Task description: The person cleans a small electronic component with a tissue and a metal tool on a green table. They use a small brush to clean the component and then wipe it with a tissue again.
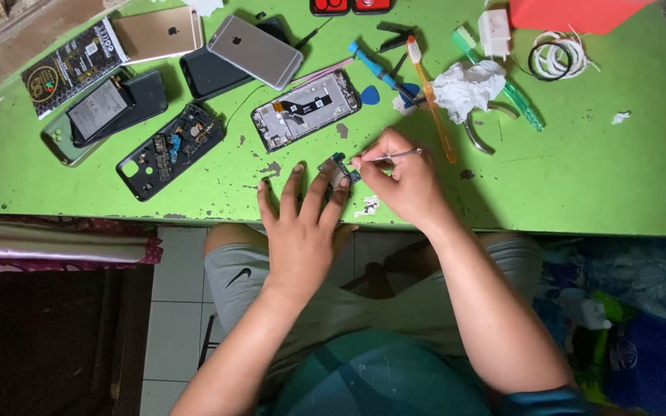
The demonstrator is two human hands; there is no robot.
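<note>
Bare green table (595,177) right of the hands; opened phones (233,108) crowd the left.

Green table (595,177); blue-green small circuit board (338,167), perhaps; orange toothbrush (433,104); white tissue (468,86).

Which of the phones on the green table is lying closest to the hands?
The opened phone frame with bare innards, just above the left hand and right hand; the others lie farther left.
</note>
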